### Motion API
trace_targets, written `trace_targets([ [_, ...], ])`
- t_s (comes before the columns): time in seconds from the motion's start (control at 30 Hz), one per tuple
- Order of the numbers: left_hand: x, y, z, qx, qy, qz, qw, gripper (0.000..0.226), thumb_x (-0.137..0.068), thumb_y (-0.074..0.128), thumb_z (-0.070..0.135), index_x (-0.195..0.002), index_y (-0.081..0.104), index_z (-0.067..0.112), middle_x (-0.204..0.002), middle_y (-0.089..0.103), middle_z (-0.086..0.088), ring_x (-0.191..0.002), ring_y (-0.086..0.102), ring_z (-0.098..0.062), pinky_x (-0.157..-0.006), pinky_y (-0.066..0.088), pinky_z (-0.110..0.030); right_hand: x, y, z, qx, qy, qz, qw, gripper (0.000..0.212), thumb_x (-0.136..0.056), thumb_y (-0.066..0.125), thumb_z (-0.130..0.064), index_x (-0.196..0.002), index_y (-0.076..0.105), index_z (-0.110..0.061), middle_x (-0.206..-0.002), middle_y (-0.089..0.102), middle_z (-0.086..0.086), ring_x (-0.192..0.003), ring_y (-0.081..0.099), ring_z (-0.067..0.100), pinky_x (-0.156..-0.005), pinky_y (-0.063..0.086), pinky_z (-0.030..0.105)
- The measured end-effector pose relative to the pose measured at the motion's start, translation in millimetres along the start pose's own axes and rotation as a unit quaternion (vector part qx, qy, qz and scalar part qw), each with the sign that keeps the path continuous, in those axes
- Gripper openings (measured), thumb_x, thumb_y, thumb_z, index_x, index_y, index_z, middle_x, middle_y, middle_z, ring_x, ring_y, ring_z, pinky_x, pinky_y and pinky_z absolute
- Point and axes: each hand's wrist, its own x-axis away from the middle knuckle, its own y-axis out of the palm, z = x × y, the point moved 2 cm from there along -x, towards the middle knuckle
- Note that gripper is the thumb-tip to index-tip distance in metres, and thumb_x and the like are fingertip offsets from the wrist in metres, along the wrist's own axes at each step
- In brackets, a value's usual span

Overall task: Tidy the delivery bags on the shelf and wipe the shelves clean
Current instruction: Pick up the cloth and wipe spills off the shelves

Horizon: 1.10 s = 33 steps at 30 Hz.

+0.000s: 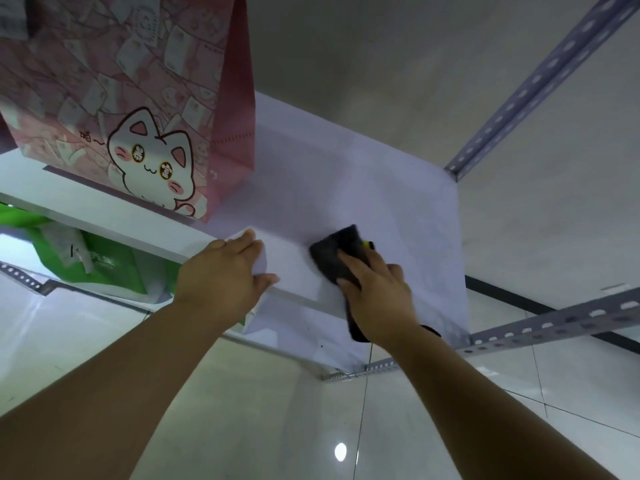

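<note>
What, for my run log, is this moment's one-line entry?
step: wiping shelf | left hand: grips shelf edge | right hand: presses cloth on shelf | pink bag: upright on shelf

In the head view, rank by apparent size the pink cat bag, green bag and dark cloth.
Largest: pink cat bag.
Then green bag, partly hidden by the shelf.
Smallest: dark cloth under the right hand.
</note>
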Motion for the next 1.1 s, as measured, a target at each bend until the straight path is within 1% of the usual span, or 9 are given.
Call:
trace_targets([
  [0.13, 4.9, -0.4, 2.1, 0.004, 0.004, -0.005, 1.000, 0.057, -0.095, 0.032, 0.052, -0.143, 0.031, 0.022, -0.157, 0.017, 0.004, -0.133, 0.036, -0.022, -0.104, 0.031, -0.031, 4.2, -15.0, 45.7, -0.033, 0.167, -0.020, 0.985, 0.047, -0.097, 0.036, -0.040, -0.142, 0.026, -0.043, -0.151, 0.024, -0.004, -0.118, 0.033, 0.032, -0.097, 0.034, 0.044],
  [0.2, 4.8, 0.6, 3.0, 0.009, 0.003, -0.010, 1.000, 0.054, -0.096, 0.034, 0.049, -0.141, 0.033, 0.019, -0.156, 0.019, 0.002, -0.132, 0.036, -0.024, -0.103, 0.033, -0.033, 8.6, -15.1, 42.7, -0.032, 0.202, -0.007, 0.979, 0.047, -0.097, 0.036, -0.036, -0.143, 0.027, -0.039, -0.150, 0.026, -0.002, -0.118, 0.033, 0.034, -0.096, 0.034, 0.045],
  [0.27, 5.5, 1.6, 4.7, 0.025, 0.000, -0.015, 1.000, 0.052, -0.096, 0.036, 0.044, -0.141, 0.034, 0.017, -0.156, 0.020, -0.001, -0.134, 0.033, -0.025, -0.105, 0.031, -0.035, 15.8, -12.9, 26.2, -0.023, 0.186, 0.016, 0.982, 0.047, -0.096, 0.039, -0.031, -0.143, 0.031, -0.035, -0.148, 0.029, 0.002, -0.115, 0.037, 0.036, -0.095, 0.036, 0.044],
  [0.4, 20.6, 5.8, 7.9, 0.057, 0.011, -0.013, 0.998, 0.049, -0.095, 0.045, 0.034, -0.139, 0.039, 0.014, -0.154, 0.024, -0.004, -0.141, 0.021, -0.024, -0.110, 0.024, -0.037, 41.7, -2.0, -15.1, -0.031, 0.089, 0.033, 0.995, 0.047, -0.095, 0.045, -0.024, -0.141, 0.039, -0.030, -0.149, 0.032, 0.001, -0.108, 0.040, 0.034, -0.092, 0.037, 0.039],
  [0.57, 58.4, 4.7, 0.0, 0.099, 0.020, -0.002, 0.995, 0.050, -0.092, 0.052, 0.034, -0.137, 0.045, 0.014, -0.153, 0.030, -0.003, -0.141, 0.022, -0.023, -0.110, 0.026, -0.038, 66.6, 2.7, -38.5, -0.079, 0.061, 0.018, 0.995, 0.044, -0.095, 0.045, -0.018, -0.137, 0.045, -0.029, -0.144, 0.038, 0.000, -0.105, 0.042, 0.033, -0.085, 0.036, 0.035],
  [0.63, 71.7, 2.1, -4.4, 0.118, 0.013, 0.007, 0.993, 0.047, -0.090, 0.056, 0.032, -0.132, 0.051, 0.013, -0.147, 0.038, -0.004, -0.135, 0.032, -0.023, -0.105, 0.033, -0.037, 75.3, 1.0, -40.6, -0.096, 0.064, 0.015, 0.993, 0.044, -0.094, 0.045, -0.016, -0.137, 0.046, -0.027, -0.142, 0.040, 0.000, -0.105, 0.044, 0.033, -0.085, 0.037, 0.035],
  [0.7, 83.1, -0.1, -8.0, 0.143, -0.001, 0.005, 0.990, 0.044, -0.089, 0.058, 0.031, -0.129, 0.053, 0.013, -0.141, 0.042, -0.004, -0.129, 0.037, -0.024, -0.098, 0.038, -0.037, 87.1, -0.6, -44.6, -0.123, 0.080, 0.008, 0.989, 0.043, -0.094, 0.045, -0.016, -0.136, 0.047, -0.026, -0.141, 0.042, 0.000, -0.109, 0.046, 0.034, -0.090, 0.041, 0.038],
  [0.9, 113.5, 8.8, -14.4, 0.144, 0.007, -0.066, 0.987, 0.041, -0.090, 0.054, 0.036, -0.128, 0.053, 0.022, -0.135, 0.048, 0.000, -0.119, 0.045, -0.023, -0.089, 0.043, -0.036, 133.5, 7.2, -54.2, -0.167, 0.119, -0.034, 0.978, 0.042, -0.093, 0.047, -0.017, -0.135, 0.049, -0.024, -0.136, 0.048, 0.001, -0.109, 0.049, 0.032, -0.095, 0.041, 0.045],
  [1.1, 138.1, 38.7, -22.0, 0.132, -0.020, -0.125, 0.983, 0.038, -0.090, 0.052, 0.042, -0.124, 0.054, 0.025, -0.130, 0.050, 0.005, -0.115, 0.048, -0.019, -0.085, 0.043, -0.033, 156.5, 38.8, -45.0, -0.176, 0.148, -0.073, 0.971, 0.041, -0.094, 0.047, -0.020, -0.135, 0.048, -0.024, -0.136, 0.047, 0.001, -0.114, 0.048, 0.031, -0.101, 0.038, 0.045],
])
